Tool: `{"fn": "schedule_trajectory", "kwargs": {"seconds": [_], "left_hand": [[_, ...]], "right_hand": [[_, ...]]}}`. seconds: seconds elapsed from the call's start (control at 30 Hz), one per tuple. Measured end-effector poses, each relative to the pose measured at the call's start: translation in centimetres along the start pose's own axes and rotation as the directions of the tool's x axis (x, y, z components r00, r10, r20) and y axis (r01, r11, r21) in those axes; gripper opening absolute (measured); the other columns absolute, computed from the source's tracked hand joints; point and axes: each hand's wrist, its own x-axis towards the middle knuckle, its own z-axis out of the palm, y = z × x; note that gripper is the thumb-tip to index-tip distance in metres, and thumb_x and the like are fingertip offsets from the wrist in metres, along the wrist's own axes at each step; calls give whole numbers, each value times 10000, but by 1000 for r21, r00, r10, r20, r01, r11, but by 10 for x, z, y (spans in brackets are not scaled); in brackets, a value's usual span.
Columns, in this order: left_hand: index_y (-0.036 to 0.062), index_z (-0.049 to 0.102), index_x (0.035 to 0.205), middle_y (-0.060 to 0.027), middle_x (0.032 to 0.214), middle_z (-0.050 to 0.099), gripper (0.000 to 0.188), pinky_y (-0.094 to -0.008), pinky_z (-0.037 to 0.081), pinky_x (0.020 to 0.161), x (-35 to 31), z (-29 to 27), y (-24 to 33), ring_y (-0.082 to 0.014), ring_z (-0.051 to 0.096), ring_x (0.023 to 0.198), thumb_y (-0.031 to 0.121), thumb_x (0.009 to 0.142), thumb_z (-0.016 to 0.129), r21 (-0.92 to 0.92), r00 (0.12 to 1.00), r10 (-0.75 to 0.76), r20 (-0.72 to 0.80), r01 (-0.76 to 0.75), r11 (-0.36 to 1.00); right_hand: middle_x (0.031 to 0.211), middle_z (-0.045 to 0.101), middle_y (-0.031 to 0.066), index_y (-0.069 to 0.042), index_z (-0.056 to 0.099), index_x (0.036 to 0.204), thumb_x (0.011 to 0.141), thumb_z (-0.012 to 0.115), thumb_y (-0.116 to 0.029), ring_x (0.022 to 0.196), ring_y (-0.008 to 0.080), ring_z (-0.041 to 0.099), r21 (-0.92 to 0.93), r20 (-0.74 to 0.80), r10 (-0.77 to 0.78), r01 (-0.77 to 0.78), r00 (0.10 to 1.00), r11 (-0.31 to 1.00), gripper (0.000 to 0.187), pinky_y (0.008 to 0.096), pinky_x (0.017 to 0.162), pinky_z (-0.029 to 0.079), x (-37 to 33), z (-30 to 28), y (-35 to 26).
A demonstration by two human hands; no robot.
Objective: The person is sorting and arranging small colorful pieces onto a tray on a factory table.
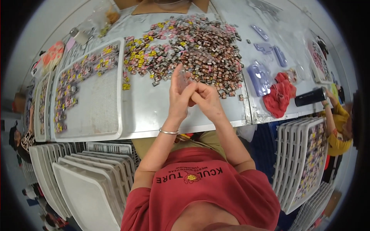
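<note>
My two hands meet over the near side of the table. My left hand (178, 90) points its forefinger away from me, with its thumb bent across toward the other hand. Against its fingers lies a small clear plastic piece (184, 78), whose exact kind I cannot tell. My right hand (208, 99) is closed, its fingertips pinched together at my left thumb; what they hold is hidden. Just beyond both hands spreads a large pile of small square pieces (208, 50) in brown, pink, black and yellow.
A white mesh tray (121, 88), partly filled with rows of similar pieces, lies at left. On the right are a red cloth (278, 98), a purple plastic case (259, 79) and another person's hand by a black bottle (310, 97). Stacked white trays (83, 188) stand below the table edge.
</note>
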Motion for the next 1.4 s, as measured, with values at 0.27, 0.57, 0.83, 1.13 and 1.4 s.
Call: {"fn": "schedule_trajectory", "kwargs": {"seconds": [0.27,0.57,0.83,1.13,1.4], "left_hand": [[125,272,1391,-175,1285,464,515,-452,448,931,4,-25,-9,-312,518,1127,178,917,467,-565,970,-191,151,243,788],[87,328,1360,-120,1224,489,505,-330,469,766,-31,-129,-9,-182,532,919,90,889,510,230,903,-27,-430,138,963],[80,413,1330,-156,1218,424,536,-258,474,639,-39,-165,-30,-134,513,721,3,812,528,764,811,431,-396,31,644],[-50,540,1195,-271,1370,288,715,-328,499,784,-74,-149,15,-280,550,965,253,620,838,940,987,28,-157,141,312],[-86,510,1170,-333,1376,258,797,-425,379,995,-82,-141,14,-445,379,1224,242,533,858,984,998,-63,0,11,176]], "right_hand": [[751,633,66,-32,643,899,846,593,-72,614,134,599,-910,-187,-553,68,812,408,83,265,565,465,9,-96,-64],[857,626,140,-78,654,941,821,574,-138,776,354,609,-937,-88,-488,-238,868,-255,156,448,671,477,34,-226,-62],[1169,545,123,-101,578,1133,716,736,-201,1131,300,481,-891,211,-415,349,885,292,456,426,955,367,15,-15,62],[1106,557,124,-63,644,978,800,625,-171,1091,289,501,-871,356,-365,447,860,205,209,438,914,379,69,16,82],[974,569,123,-57,639,933,771,539,-35,938,287,558,-696,605,-207,637,769,332,192,410,812,474,144,150,132]]}}
